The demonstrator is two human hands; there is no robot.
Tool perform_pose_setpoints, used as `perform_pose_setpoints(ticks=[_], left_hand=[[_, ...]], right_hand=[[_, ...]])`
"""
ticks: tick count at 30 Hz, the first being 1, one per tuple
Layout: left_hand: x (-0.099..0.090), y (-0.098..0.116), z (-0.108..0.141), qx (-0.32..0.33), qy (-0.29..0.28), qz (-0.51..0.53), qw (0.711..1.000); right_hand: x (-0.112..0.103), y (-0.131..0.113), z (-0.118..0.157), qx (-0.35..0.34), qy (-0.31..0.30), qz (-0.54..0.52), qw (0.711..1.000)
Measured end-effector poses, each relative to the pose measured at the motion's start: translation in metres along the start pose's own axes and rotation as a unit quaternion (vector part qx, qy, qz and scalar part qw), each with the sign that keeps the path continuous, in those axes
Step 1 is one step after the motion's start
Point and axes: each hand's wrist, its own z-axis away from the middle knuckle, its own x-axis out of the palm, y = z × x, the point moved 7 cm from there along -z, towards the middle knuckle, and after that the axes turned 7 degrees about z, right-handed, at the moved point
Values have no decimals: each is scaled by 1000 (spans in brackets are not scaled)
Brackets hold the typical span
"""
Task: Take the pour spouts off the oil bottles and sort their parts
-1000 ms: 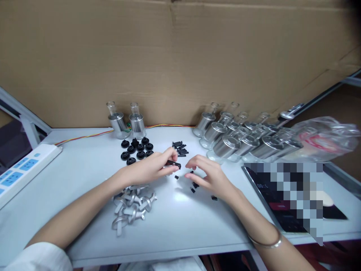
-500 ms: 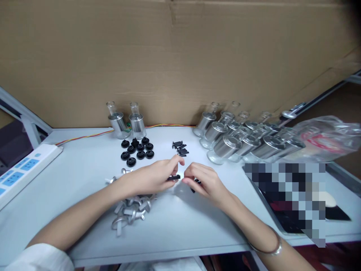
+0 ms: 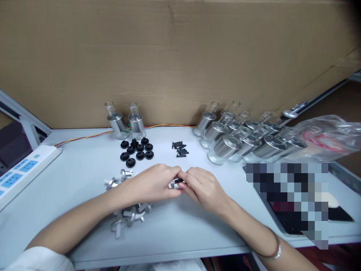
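My left hand (image 3: pixel 160 182) and my right hand (image 3: pixel 204 186) meet over the middle of the table, fingertips touching. A silvery piece (image 3: pixel 172 183), mostly hidden, sits in my left hand's pinch; it resembles the loose silver pour spouts (image 3: pixel 134 216) lying under and beside my left forearm. Thumb and forefinger of my right hand close on a small black strip (image 3: pixel 178 180) at that piece. Whether the strip is seated in it, I cannot tell. Beyond my hands lies a small pile of similar black strips (image 3: pixel 182 150). Several round black stoppers (image 3: pixel 140 146) are grouped left of them.
Two glass bottles with metal sleeves (image 3: pixel 137 122) stand back left, and several more bottles (image 3: pixel 225 146) at the right. A plastic bag (image 3: pixel 329 137) lies beyond those. A white power strip (image 3: pixel 28 169) is at the left edge. Red and yellow wires (image 3: pixel 84 138) run along the back.
My hands have come together; the gap between them has closed. The black pieces seen under my right fingers are now out of sight, and its fingertips are at the piece in my left hand.
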Motion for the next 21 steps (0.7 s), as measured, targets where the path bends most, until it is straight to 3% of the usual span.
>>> perform_pose_setpoints(ticks=[6, 11, 15, 19, 21], left_hand=[[-3, -4, 2, -52, 46, -114, 991], [-6, -8, -2, -79, 55, -165, 982], [-4, -8, -6, -56, 77, -196, 976], [-5, -6, -7, -17, 83, -211, 974], [-11, -9, -5, -19, 67, -213, 975]], right_hand=[[4, 2, -13, -13, -35, 25, 999], [24, 5, -15, -14, -24, 12, 1000], [35, 31, -5, 134, -59, -100, 984], [26, 73, 10, 316, -24, -212, 925], [30, 89, 16, 357, -34, -260, 897]])
